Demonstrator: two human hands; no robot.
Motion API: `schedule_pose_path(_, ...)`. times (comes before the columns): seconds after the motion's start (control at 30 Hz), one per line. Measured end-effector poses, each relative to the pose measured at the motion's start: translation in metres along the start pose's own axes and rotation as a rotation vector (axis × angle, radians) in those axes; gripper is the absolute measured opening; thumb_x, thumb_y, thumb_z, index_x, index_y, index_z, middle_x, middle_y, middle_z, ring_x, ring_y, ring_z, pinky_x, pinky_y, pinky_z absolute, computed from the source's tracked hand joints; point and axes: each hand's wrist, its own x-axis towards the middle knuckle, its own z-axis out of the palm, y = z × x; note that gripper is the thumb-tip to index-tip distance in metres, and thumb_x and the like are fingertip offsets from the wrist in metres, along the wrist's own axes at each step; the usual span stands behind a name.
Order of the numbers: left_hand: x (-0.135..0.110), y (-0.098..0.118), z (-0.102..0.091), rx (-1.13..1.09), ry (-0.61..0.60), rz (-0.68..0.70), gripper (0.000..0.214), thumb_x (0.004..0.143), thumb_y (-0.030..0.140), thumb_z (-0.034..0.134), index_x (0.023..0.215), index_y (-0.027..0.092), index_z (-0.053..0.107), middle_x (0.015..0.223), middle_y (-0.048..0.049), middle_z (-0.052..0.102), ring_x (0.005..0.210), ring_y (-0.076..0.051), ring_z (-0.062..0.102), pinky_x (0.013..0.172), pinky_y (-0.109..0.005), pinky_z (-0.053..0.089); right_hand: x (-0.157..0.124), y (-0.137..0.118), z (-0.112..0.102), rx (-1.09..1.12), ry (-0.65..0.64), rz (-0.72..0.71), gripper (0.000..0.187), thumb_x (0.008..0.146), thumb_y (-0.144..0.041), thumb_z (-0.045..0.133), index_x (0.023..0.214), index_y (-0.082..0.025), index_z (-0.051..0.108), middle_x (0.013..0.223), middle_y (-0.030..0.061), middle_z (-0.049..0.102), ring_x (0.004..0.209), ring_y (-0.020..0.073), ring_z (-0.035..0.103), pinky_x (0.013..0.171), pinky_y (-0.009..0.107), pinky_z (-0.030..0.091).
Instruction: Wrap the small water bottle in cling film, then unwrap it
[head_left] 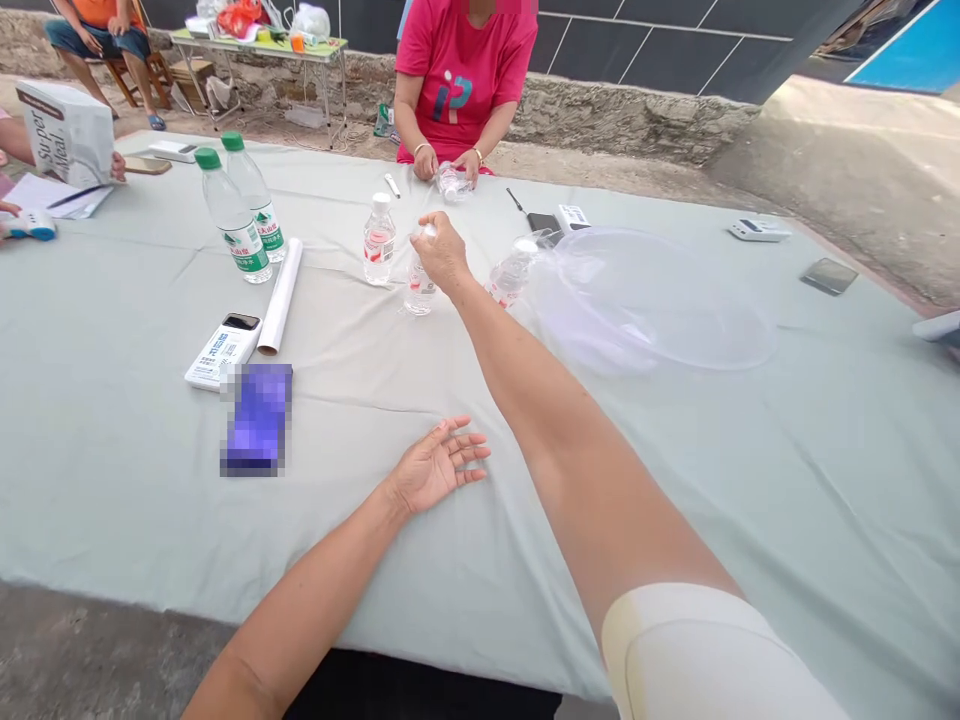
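The right hand [442,255] reaches to the middle of the cloth-covered desk [120,470] and curls over the top of a small clear water bottle [418,290], which stands on the cloth. The fingers cover most of the bottle's neck and cap, so I cannot tell whether this grip is pinching it or only hovering around it. The left hand [439,465] lies palm down at lower middle, fingers spread, holding nothing. Just left of the small bottle stands a white-capped bottle [379,240]; to its right, a tilted bottle [512,272] disappears partly behind a clear plastic dome [649,300]. At upper middle, a co-worker's hands [450,170] hold a clear, crumpled-looking bottle [453,183]. A pixelated purple block [256,420] at left cannot be made out.
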Motion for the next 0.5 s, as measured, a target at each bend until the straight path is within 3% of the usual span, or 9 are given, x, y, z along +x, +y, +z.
schedule_pose_path(0.1, 0.0, 0.0, 0.0, 0.006, 0.013, -0.002, 0.033, 0.097, 0.042, 0.055, 0.119, 0.019, 0.062, 0.114, -0.0116, 0.067, 0.106, -0.024, 0.066, 0.083, -0.038, 0.053, 0.003, 0.001, -0.011, -0.092, -0.013, -0.077, 0.054, 0.083, -0.048, 0.068, 0.127, -0.022, 0.05, 0.119, 0.0103, 0.062, 0.112, 0.0281, 0.059, 0.102, 0.051, 0.046)
schedule_pose_path(0.17, 0.0, 0.0, 0.0, 0.013, 0.015, 0.002, 0.032, 0.096, 0.04, 0.056, 0.119, 0.019, 0.062, 0.114, -0.0117, 0.067, 0.106, -0.024, 0.066, 0.083, -0.038, 0.054, -0.002, -0.004, -0.03, -0.151, 0.02, -0.176, 0.06, 0.084, -0.057, 0.065, 0.131, -0.024, 0.049, 0.126, 0.0112, 0.061, 0.121, 0.0304, 0.056, 0.106, 0.053, 0.043)
schedule_pose_path(0.3, 0.0, 0.001, 0.002, 0.026, 0.012, 0.005, 0.03, 0.096, 0.036, 0.058, 0.121, 0.019, 0.062, 0.115, -0.0115, 0.067, 0.106, -0.023, 0.066, 0.084, -0.038, 0.055, -0.024, -0.015, -0.097, -0.272, 0.174, -0.293, 0.046, 0.097, -0.062, 0.041, 0.125, -0.028, 0.052, 0.121, 0.0071, 0.064, 0.12, 0.0253, 0.058, 0.107, 0.047, 0.043)
schedule_pose_path(0.4, 0.0, 0.001, 0.003, 0.046, 0.017, 0.0, 0.03, 0.095, 0.035, 0.06, 0.121, 0.02, 0.061, 0.116, -0.0112, 0.067, 0.107, -0.023, 0.066, 0.084, -0.038, 0.055, -0.044, -0.001, -0.167, -0.334, 0.35, -0.181, 0.04, 0.102, -0.054, 0.029, 0.114, -0.028, 0.057, 0.109, 0.0049, 0.069, 0.108, 0.0193, 0.062, 0.101, 0.041, 0.046)
schedule_pose_path(0.5, 0.0, 0.0, 0.004, 0.065, 0.014, -0.001, 0.031, 0.094, 0.035, 0.061, 0.122, 0.02, 0.062, 0.116, -0.0108, 0.068, 0.108, -0.023, 0.065, 0.086, -0.038, 0.056, -0.064, 0.031, -0.232, -0.434, 0.388, 0.107, 0.035, 0.102, -0.041, 0.034, 0.099, -0.022, 0.063, 0.093, 0.0071, 0.07, 0.096, 0.0195, 0.064, 0.094, 0.041, 0.047)
